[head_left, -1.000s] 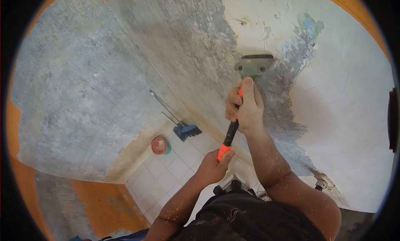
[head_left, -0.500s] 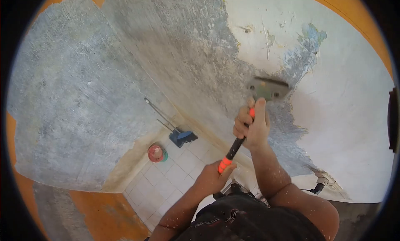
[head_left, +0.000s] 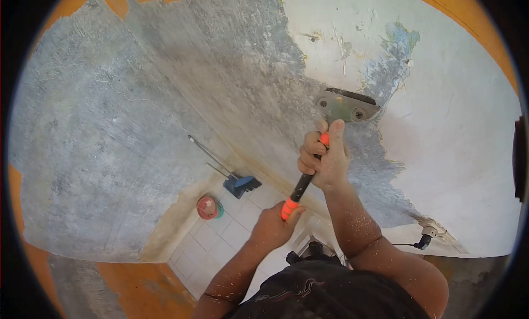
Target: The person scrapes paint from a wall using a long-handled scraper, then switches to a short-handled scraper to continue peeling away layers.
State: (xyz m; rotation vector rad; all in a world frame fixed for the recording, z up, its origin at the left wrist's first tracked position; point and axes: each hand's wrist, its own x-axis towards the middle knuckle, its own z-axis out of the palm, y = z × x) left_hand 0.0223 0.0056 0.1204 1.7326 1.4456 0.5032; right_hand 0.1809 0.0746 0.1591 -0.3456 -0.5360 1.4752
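A scraper (head_left: pixel 348 105) with a wide metal head and a black and orange handle is against the wall, at the border of bare grey plaster (head_left: pixel 248 60) and white paint (head_left: pixel 452 109). My right hand (head_left: pixel 329 156) is wrapped round the upper handle just below the head, its thumb lying along it. Lower down, my left hand (head_left: pixel 275 224) grips the orange end of the handle. Pale flecks dot both forearms.
In the floor corner stand a blue broom (head_left: pixel 246 183) and a dustpan (head_left: pixel 232 188), beside a red bucket (head_left: pixel 208 207). A socket with a black plug (head_left: pixel 424 241) sits low on the right wall. White tiles (head_left: pixel 215 236) cover the floor.
Both hands and the scraper have moved a little left and up in view. The wall has shifted slightly too. The scraper head, blurred before, looks sharper. Both hands keep their hold.
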